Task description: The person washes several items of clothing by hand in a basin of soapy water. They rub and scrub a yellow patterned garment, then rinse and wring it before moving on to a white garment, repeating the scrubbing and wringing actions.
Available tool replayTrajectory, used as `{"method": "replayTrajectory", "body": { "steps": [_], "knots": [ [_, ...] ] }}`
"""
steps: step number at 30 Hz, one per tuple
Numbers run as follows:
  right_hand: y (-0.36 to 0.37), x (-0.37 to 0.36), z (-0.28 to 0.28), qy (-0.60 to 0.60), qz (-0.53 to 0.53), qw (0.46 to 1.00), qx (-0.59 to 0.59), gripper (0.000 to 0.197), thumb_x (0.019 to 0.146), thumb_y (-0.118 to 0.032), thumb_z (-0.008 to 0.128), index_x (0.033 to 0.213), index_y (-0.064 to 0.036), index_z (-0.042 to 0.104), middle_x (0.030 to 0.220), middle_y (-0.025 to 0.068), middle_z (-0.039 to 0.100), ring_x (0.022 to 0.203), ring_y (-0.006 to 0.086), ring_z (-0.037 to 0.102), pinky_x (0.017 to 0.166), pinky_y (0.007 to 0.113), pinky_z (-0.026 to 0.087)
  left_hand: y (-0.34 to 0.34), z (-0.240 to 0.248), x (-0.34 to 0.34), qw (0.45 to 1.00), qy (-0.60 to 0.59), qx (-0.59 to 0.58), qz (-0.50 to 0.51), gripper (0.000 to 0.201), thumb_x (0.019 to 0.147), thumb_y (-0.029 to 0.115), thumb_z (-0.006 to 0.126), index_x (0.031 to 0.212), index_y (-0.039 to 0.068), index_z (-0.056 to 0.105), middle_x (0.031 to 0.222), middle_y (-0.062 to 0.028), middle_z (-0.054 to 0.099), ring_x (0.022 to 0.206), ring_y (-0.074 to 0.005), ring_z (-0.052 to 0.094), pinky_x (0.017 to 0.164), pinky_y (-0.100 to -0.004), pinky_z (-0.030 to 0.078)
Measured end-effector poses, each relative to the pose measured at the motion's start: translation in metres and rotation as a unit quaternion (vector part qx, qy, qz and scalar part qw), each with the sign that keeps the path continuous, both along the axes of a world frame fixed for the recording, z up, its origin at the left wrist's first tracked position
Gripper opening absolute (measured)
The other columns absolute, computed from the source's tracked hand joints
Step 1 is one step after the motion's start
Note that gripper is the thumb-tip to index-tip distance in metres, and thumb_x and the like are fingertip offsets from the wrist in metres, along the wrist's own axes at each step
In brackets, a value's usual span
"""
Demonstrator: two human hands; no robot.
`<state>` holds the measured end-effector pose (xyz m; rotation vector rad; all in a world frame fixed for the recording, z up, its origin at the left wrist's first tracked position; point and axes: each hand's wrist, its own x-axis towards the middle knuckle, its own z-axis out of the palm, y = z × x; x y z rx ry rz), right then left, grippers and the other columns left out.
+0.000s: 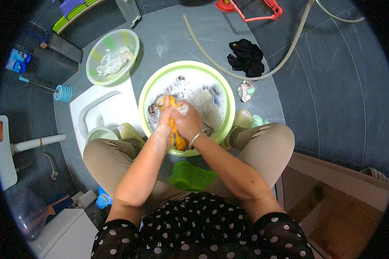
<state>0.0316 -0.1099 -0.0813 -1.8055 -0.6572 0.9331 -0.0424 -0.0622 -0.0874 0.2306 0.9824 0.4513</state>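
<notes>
Both my hands are together above a green-rimmed basin (186, 64) of soapy water. A wet yellow-orange cloth (177, 139) is bunched between them, and its lower end hangs toward the near rim. My left hand (163, 118) closes on the cloth from the left. From the right, my right hand (187, 121), with a bangle at the wrist, presses around it; the fingers are partly blurred and foamy. Dark wet fabric (208, 129) lies in the suds. A pale grey block (202, 98), perhaps a brush, sits to the right of my hands.
Beyond the squat toilet (78, 108), a second basin (90, 64) holds a white cloth (114, 61). A hose (285, 64) curves around black clothing (248, 58) on the floor. Close to the basin's right side is a small soap dish (247, 91). Green plastic (192, 176) shows between my legs.
</notes>
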Motion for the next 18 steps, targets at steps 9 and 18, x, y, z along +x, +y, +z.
{"method": "replayTrajectory", "body": {
  "steps": [9,18],
  "knots": [
    [-0.024,-0.029,0.055,-0.165,0.165,0.965,0.118,0.024,0.074,-0.022,0.067,0.084,-0.0013,0.06,0.085,0.0178,0.061,0.076,0.0341,0.058,0.073,0.041,0.045,0.019,-0.065,-0.017,0.99,-0.135,-0.004,-0.046,0.026,0.088,0.029,0.055,0.095,0.003,0.057,0.084,-0.0144,0.063,0.069,-0.023,0.063,0.061,-0.0348,0.054],
    [0.026,0.026,-0.001,-0.06,-0.092,0.994,-0.001,0.031,0.07,-0.027,0.068,0.088,-0.0029,0.064,0.085,0.0203,0.064,0.074,0.0324,0.063,0.07,0.041,0.049,-0.004,-0.013,0.006,0.989,0.141,0.034,-0.04,0.02,0.094,0.017,0.042,0.1,0.004,0.055,0.088,-0.0128,0.062,0.073,-0.0221,0.062,0.064,-0.0373,0.054]
  ]
}}
